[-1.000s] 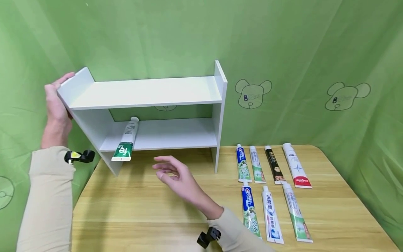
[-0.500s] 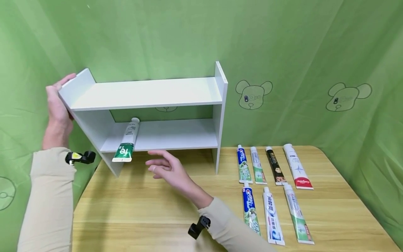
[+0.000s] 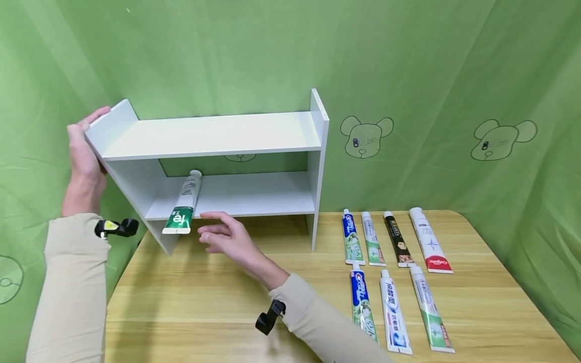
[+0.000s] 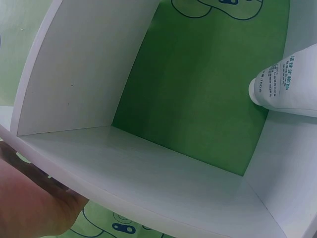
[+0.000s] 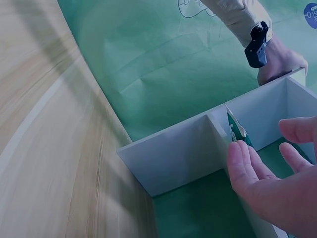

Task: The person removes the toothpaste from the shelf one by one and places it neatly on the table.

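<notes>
Nearest the person, on the wooden worktop [image 3: 204,302], three toothpaste tubes lie side by side at the right: a blue one [image 3: 361,305], a white and blue one [image 3: 393,310] and a white and green one [image 3: 429,315]. Just beyond them lies a second row of four: a blue and green tube [image 3: 351,238], a green and white tube [image 3: 372,239], a black tube [image 3: 397,239] and a white tube with a red end [image 3: 429,241].

Further in, the right hand [image 3: 227,237] hovers above the worktop with its fingers loosely spread and holding nothing; its fingertips are just beside the crimped end of the green and white toothpaste tube [image 3: 183,204]. That tube lies on the lower board of the white shelf [image 3: 213,135], cap toward the back, its green end jutting over the board's front edge.

The shelf stands at the back left of the worktop. The left hand [image 3: 83,151] rests flat against the outside of its left side panel, fingertips reaching up to the panel's top edge. Behind everything hangs a green cloth backdrop [image 3: 408,75] printed with bear heads.
</notes>
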Available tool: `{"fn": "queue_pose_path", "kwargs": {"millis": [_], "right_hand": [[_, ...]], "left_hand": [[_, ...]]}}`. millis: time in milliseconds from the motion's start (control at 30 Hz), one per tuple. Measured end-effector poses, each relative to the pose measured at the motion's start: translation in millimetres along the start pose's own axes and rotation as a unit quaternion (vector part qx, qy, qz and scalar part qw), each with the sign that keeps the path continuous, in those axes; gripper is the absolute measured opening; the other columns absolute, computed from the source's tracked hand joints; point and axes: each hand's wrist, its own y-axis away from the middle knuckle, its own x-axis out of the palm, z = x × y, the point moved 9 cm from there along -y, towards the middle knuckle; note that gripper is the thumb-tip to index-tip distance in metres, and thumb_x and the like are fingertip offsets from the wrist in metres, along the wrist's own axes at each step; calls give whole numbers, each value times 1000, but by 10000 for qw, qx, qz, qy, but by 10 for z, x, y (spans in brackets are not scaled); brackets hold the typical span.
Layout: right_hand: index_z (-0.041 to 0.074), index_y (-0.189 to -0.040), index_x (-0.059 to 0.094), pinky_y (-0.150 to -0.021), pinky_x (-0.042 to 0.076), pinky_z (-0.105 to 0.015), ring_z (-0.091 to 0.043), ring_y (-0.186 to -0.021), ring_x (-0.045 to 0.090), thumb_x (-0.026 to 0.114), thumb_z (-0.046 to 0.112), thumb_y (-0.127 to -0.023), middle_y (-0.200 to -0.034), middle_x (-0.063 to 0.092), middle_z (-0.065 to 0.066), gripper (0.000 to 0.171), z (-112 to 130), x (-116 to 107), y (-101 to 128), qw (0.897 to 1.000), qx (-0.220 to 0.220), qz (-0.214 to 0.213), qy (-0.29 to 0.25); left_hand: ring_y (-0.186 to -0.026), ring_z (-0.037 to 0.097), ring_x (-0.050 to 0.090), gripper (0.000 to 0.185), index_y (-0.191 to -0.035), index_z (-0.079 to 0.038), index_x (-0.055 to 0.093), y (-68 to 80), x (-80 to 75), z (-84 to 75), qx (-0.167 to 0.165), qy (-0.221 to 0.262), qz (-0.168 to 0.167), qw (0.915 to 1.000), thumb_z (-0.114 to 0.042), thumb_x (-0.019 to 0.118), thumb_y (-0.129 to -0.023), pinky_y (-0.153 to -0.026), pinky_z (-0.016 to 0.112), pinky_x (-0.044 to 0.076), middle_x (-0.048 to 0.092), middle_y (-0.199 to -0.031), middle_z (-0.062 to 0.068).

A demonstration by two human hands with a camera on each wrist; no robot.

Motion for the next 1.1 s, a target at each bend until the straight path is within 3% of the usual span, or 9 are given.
{"fn": "queue_pose_path", "kwargs": {"millis": [233,433,667,767,933,1100], "right_hand": [[13,-145,55,-88,59,-38,-25,-105,70,65,5,-99,-117,69,-9,47,-88,76,-144,9996,162,-71,-218],[14,-143,57,-91,59,-42,-19,-94,71,63,0,-98,-111,70,-10,47,-165,136,-257,9981,350,-199,-464],[18,-139,60,-89,59,-38,-25,-94,72,64,-3,-96,-107,72,-11,48,-235,194,-373,9930,680,-357,-898],[17,-138,61,-93,57,-43,-28,-97,72,65,-4,-95,-108,71,-13,48,-266,215,-415,9895,810,-400,-1129],[14,-136,62,-91,58,-40,-40,-108,69,64,-7,-94,-114,68,-18,47,-261,269,-494,9874,817,-514,-1257],[12,-129,64,-89,59,-41,-38,-107,69,64,-9,-93,-117,67,-21,42,-251,326,-570,9856,782,-773,-1282]], "left_hand": [[-87,14,64,48,-142,-18,57,-2,-4,3,-1,7,8,10000,-36,29,-108,-63,22,52,66,-122,5],[-87,14,64,48,-143,-17,56,-1,-5,11,-2,26,27,10000,-35,29,-108,-64,22,52,66,-123,5],[-86,14,64,48,-143,-17,56,5,5,3,32,29,23,10000,-34,29,-107,-64,22,52,66,-122,5],[-86,14,64,48,-143,-17,56,11,0,-1,28,-16,16,10000,-35,29,-108,-63,22,52,66,-122,5],[-86,14,64,49,-143,-17,56,8,3,-20,72,-53,16,10000,-35,28,-108,-64,22,51,66,-122,5],[-87,14,64,49,-144,-16,55,4,14,-17,42,-37,62,10000,-35,27,-108,-64,22,52,65,-123,6]]}}
